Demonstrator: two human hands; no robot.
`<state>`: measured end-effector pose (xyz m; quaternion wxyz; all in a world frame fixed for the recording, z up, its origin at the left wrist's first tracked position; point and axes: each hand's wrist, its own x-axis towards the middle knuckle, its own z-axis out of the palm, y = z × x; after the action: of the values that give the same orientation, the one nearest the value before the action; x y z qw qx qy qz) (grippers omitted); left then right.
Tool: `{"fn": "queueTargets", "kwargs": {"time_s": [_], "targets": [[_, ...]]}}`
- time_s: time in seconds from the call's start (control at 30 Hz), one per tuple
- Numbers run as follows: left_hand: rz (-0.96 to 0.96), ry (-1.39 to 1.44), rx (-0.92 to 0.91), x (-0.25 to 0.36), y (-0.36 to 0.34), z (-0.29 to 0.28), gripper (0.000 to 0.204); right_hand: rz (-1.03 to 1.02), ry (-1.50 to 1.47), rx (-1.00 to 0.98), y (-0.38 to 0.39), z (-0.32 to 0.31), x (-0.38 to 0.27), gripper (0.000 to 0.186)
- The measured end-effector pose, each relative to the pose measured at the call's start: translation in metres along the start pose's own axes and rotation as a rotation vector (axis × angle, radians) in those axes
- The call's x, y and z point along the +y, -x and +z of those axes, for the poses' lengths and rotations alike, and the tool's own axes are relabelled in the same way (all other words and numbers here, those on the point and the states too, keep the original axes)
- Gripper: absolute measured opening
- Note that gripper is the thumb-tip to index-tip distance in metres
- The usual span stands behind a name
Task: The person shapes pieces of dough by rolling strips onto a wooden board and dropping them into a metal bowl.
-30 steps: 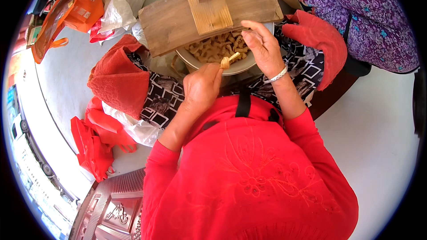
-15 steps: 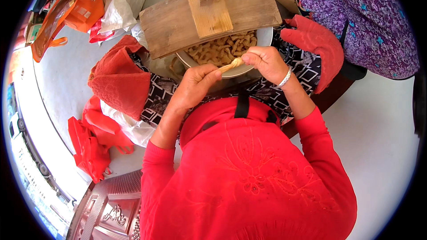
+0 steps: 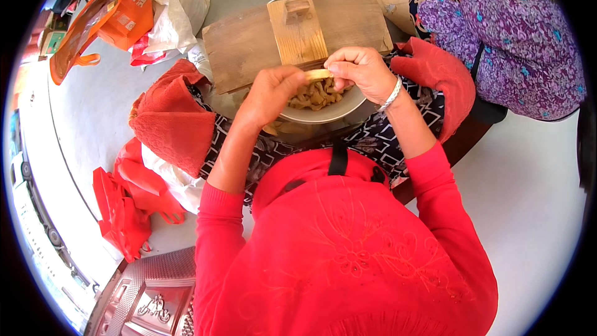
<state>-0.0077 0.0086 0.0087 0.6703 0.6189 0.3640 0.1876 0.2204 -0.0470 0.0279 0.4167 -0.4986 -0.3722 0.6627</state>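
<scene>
The left hand point(image 3: 269, 98) pinches one end of the strip point(image 3: 318, 74), the right hand point(image 3: 365, 76) the other, fingertips closed, above the bowl point(image 3: 323, 116) near the board point(image 3: 360, 22). A light, even pinch at both ends likely avoids tearing.

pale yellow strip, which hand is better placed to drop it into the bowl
Probably the right hand: its fingers appear over the exposed brown pieces in the bowl, while the left hand sits nearer the bowl's left side. Both pinch the pale yellow strip.
</scene>
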Motion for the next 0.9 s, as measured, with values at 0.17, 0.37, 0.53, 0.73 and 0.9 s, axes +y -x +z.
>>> {"fn": "queueTargets", "kwargs": {"time_s": [0.17, 0.37, 0.53, 0.73, 0.9], "targets": [[-0.069, 0.102, 0.178, 0.008, -0.019, -0.016, 0.017, -0.151, 0.033, 0.273, -0.026, 0.020, 0.005, 0.009], [-0.027, -0.137, 0.306, -0.010, -0.046, -0.020, 0.014, -0.362, 0.645, 0.465, -0.047, 0.026, 0.015, 0.010], [-0.012, -0.709, 0.493, -0.005, -0.039, -0.006, 0.018, -0.589, 0.975, 0.498, -0.049, 0.030, 0.022, 0.007], [-0.095, -0.524, 0.529, 0.000, -0.007, 0.003, 0.019, -0.716, 1.209, 0.585, -0.020, 0.033, 0.012, 0.012], [-0.163, 0.384, 0.279, 0.017, 0.009, 0.048, 0.022, -0.638, 0.990, 0.497, -0.006, 0.068, 0.016, 0.014]]}}
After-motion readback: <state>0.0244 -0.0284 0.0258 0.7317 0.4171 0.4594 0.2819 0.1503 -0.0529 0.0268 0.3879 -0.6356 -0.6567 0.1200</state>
